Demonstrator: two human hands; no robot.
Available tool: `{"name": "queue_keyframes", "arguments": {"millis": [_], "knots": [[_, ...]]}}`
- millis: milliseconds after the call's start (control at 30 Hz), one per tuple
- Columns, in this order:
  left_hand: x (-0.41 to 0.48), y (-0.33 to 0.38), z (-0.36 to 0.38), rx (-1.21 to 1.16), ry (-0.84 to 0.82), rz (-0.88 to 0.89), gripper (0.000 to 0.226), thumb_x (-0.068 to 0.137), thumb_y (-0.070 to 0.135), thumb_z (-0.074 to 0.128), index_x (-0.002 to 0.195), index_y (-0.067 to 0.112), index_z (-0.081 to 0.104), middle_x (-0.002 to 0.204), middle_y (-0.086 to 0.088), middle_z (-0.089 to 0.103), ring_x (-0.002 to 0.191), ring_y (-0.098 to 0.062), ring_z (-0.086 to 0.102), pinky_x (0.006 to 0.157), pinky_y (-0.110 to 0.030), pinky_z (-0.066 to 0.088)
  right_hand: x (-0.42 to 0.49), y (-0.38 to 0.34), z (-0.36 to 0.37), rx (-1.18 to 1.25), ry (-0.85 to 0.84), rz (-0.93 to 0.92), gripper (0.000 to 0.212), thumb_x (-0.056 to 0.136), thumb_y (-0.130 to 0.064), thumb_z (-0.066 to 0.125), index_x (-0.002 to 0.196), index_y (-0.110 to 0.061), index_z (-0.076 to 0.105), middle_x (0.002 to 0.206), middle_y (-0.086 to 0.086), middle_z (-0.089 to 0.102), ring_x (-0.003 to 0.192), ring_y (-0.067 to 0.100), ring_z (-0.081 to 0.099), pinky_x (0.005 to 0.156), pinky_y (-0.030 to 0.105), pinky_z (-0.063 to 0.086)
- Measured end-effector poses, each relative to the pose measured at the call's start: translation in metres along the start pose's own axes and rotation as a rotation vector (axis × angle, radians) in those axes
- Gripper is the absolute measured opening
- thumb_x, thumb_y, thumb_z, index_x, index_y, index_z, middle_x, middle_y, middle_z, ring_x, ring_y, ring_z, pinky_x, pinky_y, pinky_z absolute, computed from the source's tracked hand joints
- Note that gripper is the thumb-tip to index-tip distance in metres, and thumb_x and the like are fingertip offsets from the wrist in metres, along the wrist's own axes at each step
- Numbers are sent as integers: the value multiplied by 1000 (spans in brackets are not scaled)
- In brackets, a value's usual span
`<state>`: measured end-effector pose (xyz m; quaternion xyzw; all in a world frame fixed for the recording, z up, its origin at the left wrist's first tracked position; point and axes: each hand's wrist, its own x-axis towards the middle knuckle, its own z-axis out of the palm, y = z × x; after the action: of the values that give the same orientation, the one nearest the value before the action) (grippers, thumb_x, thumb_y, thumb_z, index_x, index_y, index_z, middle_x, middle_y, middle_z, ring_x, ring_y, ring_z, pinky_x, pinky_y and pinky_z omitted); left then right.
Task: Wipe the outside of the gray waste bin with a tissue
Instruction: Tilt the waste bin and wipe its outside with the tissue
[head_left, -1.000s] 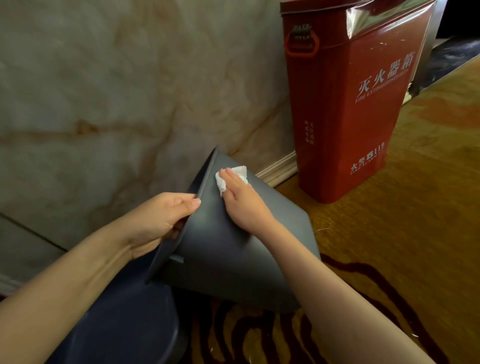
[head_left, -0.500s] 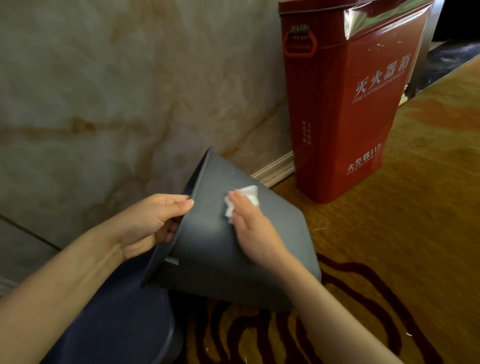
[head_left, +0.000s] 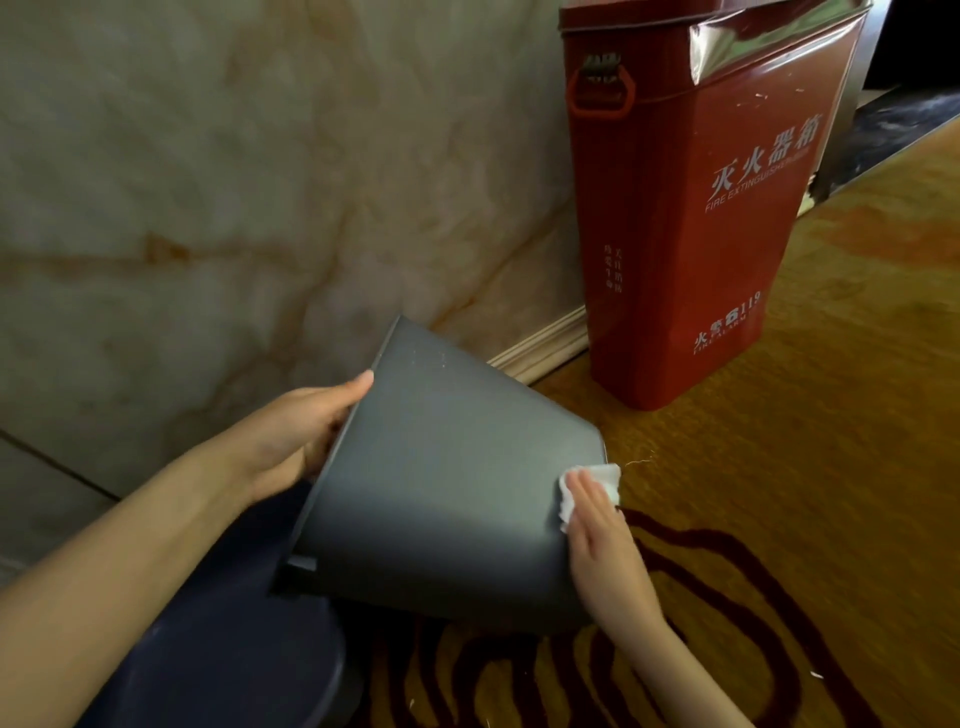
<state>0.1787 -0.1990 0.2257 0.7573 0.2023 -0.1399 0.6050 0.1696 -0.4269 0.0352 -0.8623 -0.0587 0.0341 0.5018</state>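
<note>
The gray waste bin is tipped on its side above the carpet, its open rim toward the left and its base toward the right. My left hand grips the rim, fingers curled inside and thumb on the outer wall. My right hand presses a white tissue flat against the bin's outer wall at its base edge. Part of the tissue sticks out beyond my fingertips.
A tall red fire extinguisher box stands against the marble wall to the right of the bin. A dark round lid or second bin lies under my left forearm. Yellow carpet with dark red stripes covers the floor.
My right hand has slid the tissue along the bin's outer wall from near the rim down to the base edge. The left hand keeps its grip on the rim.
</note>
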Motion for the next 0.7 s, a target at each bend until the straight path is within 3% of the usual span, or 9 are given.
{"name": "queue_keyframes", "arguments": {"millis": [133, 333, 467, 600, 700], "knots": [[33, 25, 9, 67, 161, 35, 24, 93, 31, 45, 83, 15, 60, 61, -4, 64, 35, -7, 57, 35, -13, 43, -4, 20, -1, 21, 7, 72, 45, 99, -21, 29, 144, -26, 22, 155, -7, 19, 136, 1, 10, 112, 22, 9], [52, 46, 36, 366, 51, 114, 22, 93, 7, 43, 78, 10, 60, 71, -6, 60, 38, 0, 58, 40, -14, 48, 0, 20, -5, 107, 37, 181, 44, 100, -22, 30, 143, -23, 24, 154, -4, 21, 141, 14, 17, 112, 26, 12], [45, 43, 46, 368, 50, 175, 21, 93, 3, 41, 99, -3, 60, 75, -10, 58, 43, -1, 59, 45, -13, 49, 12, -11, 0, 156, 39, -60, 45, 98, -14, 33, 143, -21, 26, 154, -5, 20, 137, -1, 8, 111, 17, 4], [27, 41, 56, 397, 23, 245, 26, 93, 4, 42, 109, -6, 61, 86, -14, 66, 60, -9, 64, 53, -16, 53, 34, -67, 1, 189, 90, -324, 46, 98, -14, 33, 142, -23, 24, 148, -16, 13, 139, 0, 3, 114, 20, 2], [14, 39, 62, 450, 0, 359, 26, 92, 5, 44, 107, 1, 64, 103, -25, 69, 88, -30, 68, 81, -35, 56, 53, -110, -6, 197, 153, -472, 47, 97, -13, 32, 143, -19, 24, 150, -12, 13, 140, 2, 1, 117, 25, 3]]}}
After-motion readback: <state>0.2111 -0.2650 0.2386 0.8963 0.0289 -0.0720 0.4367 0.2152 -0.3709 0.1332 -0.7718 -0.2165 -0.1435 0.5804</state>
